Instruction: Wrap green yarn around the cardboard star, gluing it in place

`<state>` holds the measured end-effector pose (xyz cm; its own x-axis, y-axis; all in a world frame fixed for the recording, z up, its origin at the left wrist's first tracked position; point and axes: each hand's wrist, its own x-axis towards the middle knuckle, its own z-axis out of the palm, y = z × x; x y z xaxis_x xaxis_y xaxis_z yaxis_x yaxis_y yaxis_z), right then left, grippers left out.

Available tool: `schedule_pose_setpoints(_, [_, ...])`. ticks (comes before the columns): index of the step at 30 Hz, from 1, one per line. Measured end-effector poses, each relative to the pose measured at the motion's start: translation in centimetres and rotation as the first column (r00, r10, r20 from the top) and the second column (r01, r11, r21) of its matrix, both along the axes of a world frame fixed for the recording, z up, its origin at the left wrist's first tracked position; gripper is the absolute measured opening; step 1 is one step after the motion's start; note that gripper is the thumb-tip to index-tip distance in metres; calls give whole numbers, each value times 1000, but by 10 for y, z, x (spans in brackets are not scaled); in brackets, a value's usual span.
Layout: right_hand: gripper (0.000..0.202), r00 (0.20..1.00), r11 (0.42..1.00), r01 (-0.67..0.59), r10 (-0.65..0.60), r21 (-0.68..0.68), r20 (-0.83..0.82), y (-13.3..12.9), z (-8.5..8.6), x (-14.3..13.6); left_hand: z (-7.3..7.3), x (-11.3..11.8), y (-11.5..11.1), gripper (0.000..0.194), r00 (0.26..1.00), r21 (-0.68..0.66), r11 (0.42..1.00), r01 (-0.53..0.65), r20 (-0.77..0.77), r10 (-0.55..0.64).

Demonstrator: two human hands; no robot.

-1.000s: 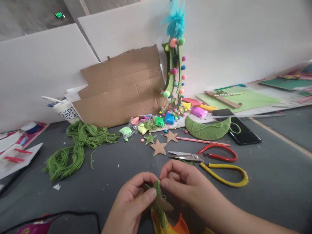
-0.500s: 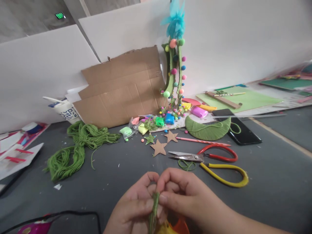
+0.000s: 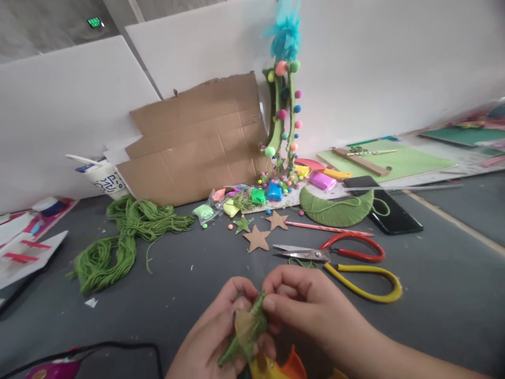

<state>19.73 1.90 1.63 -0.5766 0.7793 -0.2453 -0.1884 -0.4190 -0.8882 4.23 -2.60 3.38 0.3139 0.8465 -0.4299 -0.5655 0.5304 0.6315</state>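
Close to my body, both hands meet on a cardboard star [image 3: 246, 327] partly wrapped in green yarn, with brown card still showing in its middle. My left hand [image 3: 215, 331] is closed around it from the left. My right hand [image 3: 303, 300] pinches its upper point between thumb and finger. Just beyond lie two bare cardboard stars [image 3: 258, 239] and a small green-wrapped star [image 3: 242, 225]. Scissors [image 3: 315, 255] with one red and one yellow handle lie partly spread right of them, over a loose bit of green yarn. Something yellow and orange [image 3: 272, 367] shows below my hands.
A green yarn skein [image 3: 126, 237] lies left, before a folded cardboard sheet [image 3: 197, 147] and a paper cup [image 3: 103, 179]. Clay packets [image 3: 275, 192] sit near a pompom-covered stand [image 3: 292, 116]. Right are a green-wrapped crescent [image 3: 337, 206], a pencil [image 3: 327, 228] and a phone [image 3: 394, 213].
The star has been turned from edge-on, so its flat face now shows. My right hand has shifted slightly up and right along with its upper point.
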Motion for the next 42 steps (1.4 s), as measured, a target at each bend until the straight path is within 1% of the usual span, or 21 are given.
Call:
schedule_pose_setpoints(2, [21,998,999,36,-37,16,47,1,4,2,3,-1,0,31,995,85,996,-29,-90,37])
schedule_pose_setpoints(3, [20,996,999,49,-50,24,73,1,5,2,4,-2,0,35,979,143,989,-47,-188,74])
schedule_pose_setpoints(5, [17,990,998,52,-57,42,130,1,8,2,5,0,0,35,905,239,970,-44,-401,140])
schedule_pose_setpoints(6, [15,987,998,42,-50,54,154,0,8,1,4,2,-1,32,865,242,969,-56,-473,168])
schedule_pose_setpoints(7, [14,984,997,31,-42,67,172,0,9,0,4,3,-2,28,834,216,973,-81,-520,185])
schedule_pose_setpoints(10, [12,980,997,5,-21,83,199,-2,8,-2,2,8,-5,20,761,178,971,-157,-605,234])
schedule_pose_setpoints(13, [14,985,999,18,-24,37,169,-3,9,-3,2,9,-6,21,685,227,956,-186,-668,292])
schedule_pose_setpoints(15, [15,991,1000,23,-23,2,131,-4,9,-3,3,8,-5,19,658,245,951,-190,-687,308])
schedule_pose_setpoints(17, [15,995,1000,22,-21,-15,98,-5,9,-3,3,7,-4,18,670,242,951,-191,-676,306])
schedule_pose_setpoints(19, [16,998,999,18,-16,-33,65,-6,8,-3,2,7,-3,18,705,225,954,-200,-643,299])
schedule_pose_setpoints(24, [16,1000,994,-22,19,-107,-22,-4,6,-2,0,6,-3,16,821,148,968,-201,-515,249])
schedule_pose_setpoints(26, [16,999,993,-30,25,-110,-46,-3,6,-2,0,6,-2,15,872,110,975,-191,-437,220])
schedule_pose_setpoints(28, [16,998,994,-36,29,-106,-62,-2,6,-2,-1,5,-2,15,908,79,979,-186,-367,202])
schedule_pose_setpoints(33, [26,996,992,-47,38,-121,-76,-1,6,-1,-2,3,-2,12,942,83,983,-164,-282,181])
schedule_pose_setpoints(38, [29,991,986,-83,66,-142,-120,-2,7,0,-4,-1,-3,9,977,61,992,-106,-180,115])
schedule_pose_setpoints(42, [30,984,980,-123,99,-157,-152,-2,5,0,-5,-3,-3,10,997,44,998,-55,-55,57])
